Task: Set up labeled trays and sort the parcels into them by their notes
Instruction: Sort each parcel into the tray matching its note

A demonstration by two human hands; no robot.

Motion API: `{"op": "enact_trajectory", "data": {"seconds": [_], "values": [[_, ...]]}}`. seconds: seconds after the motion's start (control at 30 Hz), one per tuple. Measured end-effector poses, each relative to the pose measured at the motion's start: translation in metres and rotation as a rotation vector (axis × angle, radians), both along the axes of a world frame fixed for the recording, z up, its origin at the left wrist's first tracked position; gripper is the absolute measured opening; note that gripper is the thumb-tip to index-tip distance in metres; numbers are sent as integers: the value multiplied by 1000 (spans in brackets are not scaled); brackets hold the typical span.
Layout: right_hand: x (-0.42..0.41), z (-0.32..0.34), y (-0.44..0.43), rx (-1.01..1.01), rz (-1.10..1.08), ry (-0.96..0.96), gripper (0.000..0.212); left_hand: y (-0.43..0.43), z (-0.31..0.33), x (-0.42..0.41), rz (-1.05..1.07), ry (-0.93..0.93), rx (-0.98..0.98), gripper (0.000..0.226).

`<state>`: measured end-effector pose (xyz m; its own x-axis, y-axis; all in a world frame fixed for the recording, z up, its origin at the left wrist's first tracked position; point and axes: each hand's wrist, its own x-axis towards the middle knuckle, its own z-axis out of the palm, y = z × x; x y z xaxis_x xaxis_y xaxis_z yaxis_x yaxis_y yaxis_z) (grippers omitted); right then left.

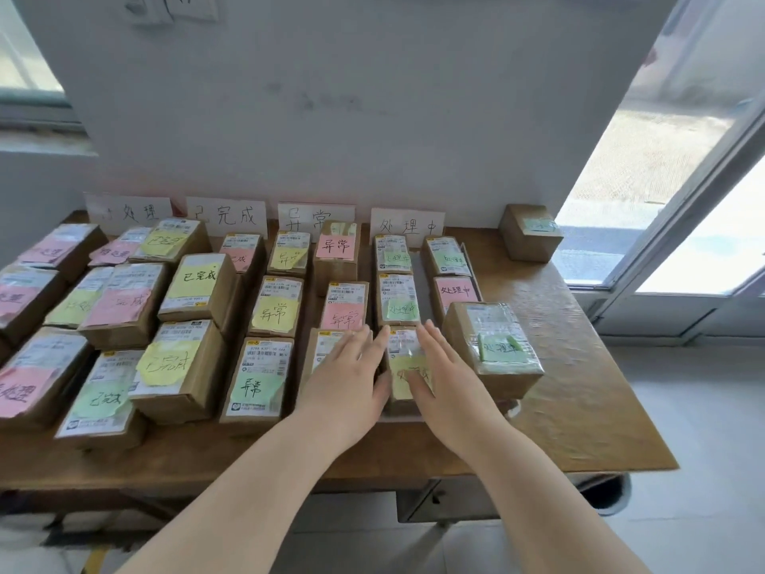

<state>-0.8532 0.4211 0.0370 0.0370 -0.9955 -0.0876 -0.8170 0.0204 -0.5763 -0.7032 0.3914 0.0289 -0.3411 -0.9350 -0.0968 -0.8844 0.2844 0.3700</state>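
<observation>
Now both my hands flank one small parcel (407,368) with a yellow note, low and right of centre on the table (579,399). My left hand (350,381) lies flat, fingers spread, against its left side; my right hand (449,385), open too, presses its right side, thumb over the note.

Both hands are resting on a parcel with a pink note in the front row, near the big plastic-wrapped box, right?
Not quite: the head view shows the note on that parcel is yellow, not pink. The left hand and right hand do flank it, beside the plastic-wrapped box.
</observation>
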Motion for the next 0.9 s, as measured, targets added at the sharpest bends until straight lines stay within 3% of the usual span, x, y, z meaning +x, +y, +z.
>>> {"op": "enact_trajectory", "data": {"seconds": [0.47,0.9], "values": [[-193,3,85,-25,-63,57,64,70,1,-181,-80,-131,-150,60],[-250,-20,60,37,-98,-1,64,33,4,-229,-108,-113,-174,60]]}}
